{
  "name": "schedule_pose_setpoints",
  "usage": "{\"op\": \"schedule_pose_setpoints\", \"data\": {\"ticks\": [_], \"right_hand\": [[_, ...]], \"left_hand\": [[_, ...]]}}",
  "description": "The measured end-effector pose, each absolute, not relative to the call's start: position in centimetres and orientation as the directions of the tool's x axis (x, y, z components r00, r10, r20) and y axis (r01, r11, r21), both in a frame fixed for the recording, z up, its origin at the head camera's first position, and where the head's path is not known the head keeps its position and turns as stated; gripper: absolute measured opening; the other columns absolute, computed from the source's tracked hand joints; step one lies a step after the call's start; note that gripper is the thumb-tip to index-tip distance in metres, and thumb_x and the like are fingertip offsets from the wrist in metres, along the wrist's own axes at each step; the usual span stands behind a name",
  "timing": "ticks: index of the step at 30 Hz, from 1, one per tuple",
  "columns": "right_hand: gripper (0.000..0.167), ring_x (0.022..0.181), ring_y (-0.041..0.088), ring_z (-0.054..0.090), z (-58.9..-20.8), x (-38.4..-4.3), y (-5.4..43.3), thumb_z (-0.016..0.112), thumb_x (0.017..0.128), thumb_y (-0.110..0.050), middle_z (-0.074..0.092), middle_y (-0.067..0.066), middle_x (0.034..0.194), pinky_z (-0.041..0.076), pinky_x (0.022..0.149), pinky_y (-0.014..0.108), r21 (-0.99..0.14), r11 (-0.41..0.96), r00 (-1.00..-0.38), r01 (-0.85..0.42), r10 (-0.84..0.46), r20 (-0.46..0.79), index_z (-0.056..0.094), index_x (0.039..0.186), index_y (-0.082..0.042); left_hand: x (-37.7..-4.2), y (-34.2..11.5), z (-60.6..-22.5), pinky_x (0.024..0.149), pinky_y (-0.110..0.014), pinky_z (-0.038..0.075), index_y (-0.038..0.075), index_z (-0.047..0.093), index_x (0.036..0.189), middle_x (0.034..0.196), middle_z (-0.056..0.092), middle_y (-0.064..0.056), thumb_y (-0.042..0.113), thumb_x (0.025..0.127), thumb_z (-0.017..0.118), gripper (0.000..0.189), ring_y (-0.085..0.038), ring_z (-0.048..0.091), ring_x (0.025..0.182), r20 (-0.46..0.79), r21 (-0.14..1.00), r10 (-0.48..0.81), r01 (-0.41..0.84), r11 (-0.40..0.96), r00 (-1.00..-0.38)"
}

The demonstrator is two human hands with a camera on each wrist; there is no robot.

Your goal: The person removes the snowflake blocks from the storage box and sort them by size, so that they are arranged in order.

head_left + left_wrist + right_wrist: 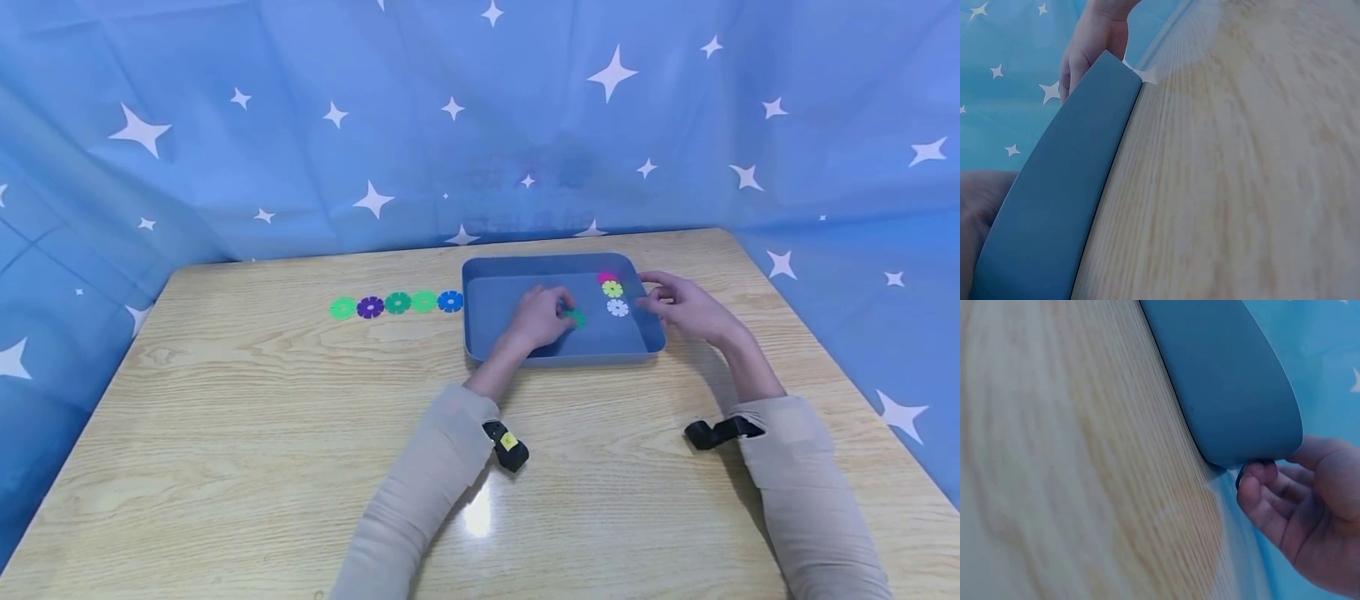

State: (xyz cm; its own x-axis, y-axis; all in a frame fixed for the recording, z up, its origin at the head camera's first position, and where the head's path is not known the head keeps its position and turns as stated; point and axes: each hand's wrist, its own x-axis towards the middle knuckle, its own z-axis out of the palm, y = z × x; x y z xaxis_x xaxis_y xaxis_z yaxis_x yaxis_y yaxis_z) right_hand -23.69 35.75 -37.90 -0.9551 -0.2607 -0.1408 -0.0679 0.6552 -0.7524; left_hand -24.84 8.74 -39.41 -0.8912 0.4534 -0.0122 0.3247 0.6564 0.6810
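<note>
A shallow grey-blue tray (585,361) lies on the table. My left hand (542,318) reaches into it and pinches a green notched plastic disc (577,318) between thumb and fingertips. Right of that hand in the tray are a white disc (617,308), a yellow disc (612,289) and a pink disc (606,277), the yellow overlapping the pink. My right hand (686,308) holds the tray's right side at the rim; the right wrist view shows its fingers curled by the tray's corner. The tray wall (1054,181) mostly hides the left hand in the left wrist view.
A row of several notched discs runs along the wooden table (247,417) left of the tray, from a light green disc (342,308) past a purple disc (371,307) to a blue disc (450,302) beside the tray wall. A blue star-patterned cloth (420,142) hangs behind.
</note>
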Motion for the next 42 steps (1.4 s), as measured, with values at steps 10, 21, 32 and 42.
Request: {"op": "schedule_pose_setpoints", "data": {"ticks": [10,21,32,42], "right_hand": [[0.056,0.064,0.026,0.049,-37.9,-23.7,35.7,0.055,0.106,-0.022,0.053,0.014,0.095,0.041,0.056,0.035,-0.758,0.649,-0.955,-0.066,-0.262,-0.141,0.033,0.154,-0.002],[0.057,0.063,0.026,0.048,-38.0,-23.6,35.7,0.055,0.106,-0.023,0.054,0.014,0.095,0.04,0.054,0.035,-0.755,0.651,-0.953,-0.08,-0.273,-0.134,0.032,0.154,-0.002],[0.058,0.063,0.027,0.049,-38.0,-23.6,35.9,0.055,0.106,-0.024,0.053,0.014,0.095,0.039,0.054,0.035,-0.749,0.657,-0.953,-0.083,-0.271,-0.133,0.032,0.154,-0.001],[0.057,0.066,0.027,0.05,-38.1,-23.7,35.9,0.055,0.106,-0.023,0.054,0.015,0.096,0.042,0.057,0.034,-0.751,0.656,-0.956,-0.074,-0.261,-0.133,0.033,0.154,-0.002]], "left_hand": [[-24.6,8.6,-39.4,0.078,-0.026,0.045,0.009,0.063,0.11,0.099,0.06,-0.003,0.016,0.097,0.07,0.017,-0.016,0.055,0.092,-0.016,0.724,0.428,0.285,0.628,-0.904],[-24.5,7.2,-38.9,0.065,-0.023,0.043,0.005,0.06,0.114,0.089,0.058,-0.004,0.002,0.101,0.055,0.014,-0.015,0.052,0.075,0.038,0.84,0.471,0.284,0.462,-0.881],[-23.9,4.5,-37.9,0.072,-0.023,0.049,0.001,0.058,0.117,0.1,0.061,-0.01,0.001,0.099,0.057,0.018,-0.02,0.059,0.084,0.132,0.903,0.53,0.321,0.284,-0.838],[-23.6,0.3,-36.6,0.076,-0.039,0.056,-0.004,0.057,0.123,0.097,0.059,-0.013,0.003,0.102,0.057,0.022,-0.043,0.067,0.09,0.153,0.941,0.474,0.275,0.2,-0.867]]}}
